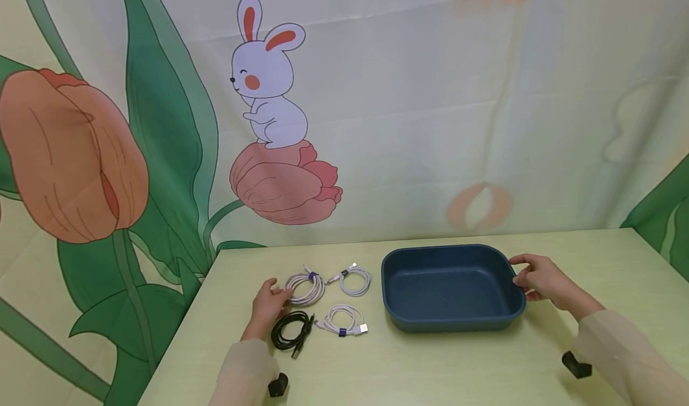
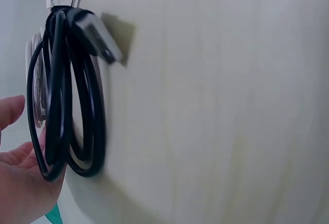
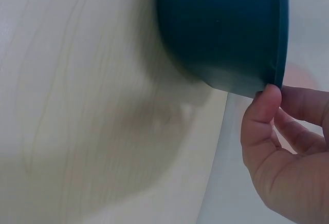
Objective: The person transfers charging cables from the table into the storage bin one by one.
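My left hand (image 1: pixel 267 306) is beside a coil of thick white cable (image 1: pixel 320 291) with a blue tie, its fingertips right at the coil's left edge. Just below lies a black USB cable (image 1: pixel 276 336), coiled; in the left wrist view this black cable (image 2: pixel 61 90) partly covers the fingers. Two more coiled white cables lie to the right: a small one with a dark tie (image 1: pixel 368 283) and a USB cable with a blue tie (image 1: pixel 361 329). On the far side, my right hand (image 1: pixel 546 280) pinches the rim of a dark blue rectangular basin (image 1: pixel 452 323) at its right end, thumb outside.
All of this stands on a pale wood-grain table (image 1: pixel 430 370). Behind its back edge hangs a printed curtain (image 1: pixel 387 125) with a rabbit and tulips. Black wrist pieces (image 1: pixel 576 365) show beside both sleeves.
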The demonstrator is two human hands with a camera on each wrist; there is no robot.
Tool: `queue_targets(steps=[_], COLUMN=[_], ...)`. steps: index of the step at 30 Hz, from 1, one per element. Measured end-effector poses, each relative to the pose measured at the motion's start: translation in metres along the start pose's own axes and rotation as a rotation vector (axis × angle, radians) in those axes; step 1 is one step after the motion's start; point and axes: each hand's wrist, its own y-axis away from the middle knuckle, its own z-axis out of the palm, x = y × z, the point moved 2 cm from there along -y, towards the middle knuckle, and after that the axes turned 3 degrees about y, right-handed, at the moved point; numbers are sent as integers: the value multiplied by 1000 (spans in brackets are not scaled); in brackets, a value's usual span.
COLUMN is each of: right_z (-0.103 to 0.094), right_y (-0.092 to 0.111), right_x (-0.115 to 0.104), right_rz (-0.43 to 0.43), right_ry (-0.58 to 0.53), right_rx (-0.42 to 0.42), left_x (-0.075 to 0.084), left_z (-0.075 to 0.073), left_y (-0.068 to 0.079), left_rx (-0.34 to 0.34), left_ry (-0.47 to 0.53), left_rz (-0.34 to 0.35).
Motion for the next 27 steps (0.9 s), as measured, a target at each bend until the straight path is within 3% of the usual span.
queue_targets(steps=[9,16,27], right_z=[-1,0,0], right_y=[1,2,0], right_x=[-2,-2,-1], right_rz=[-10,-1,11], right_ry=[-2,0,-8], right_rx=[-3,-2,2], left_x=[5,4,9], left_z=[2,5,7], left_y=[1,0,1], left_rx=[32,72,117], left_ry=[48,29,53], left_rz=[-51,-98,-125])
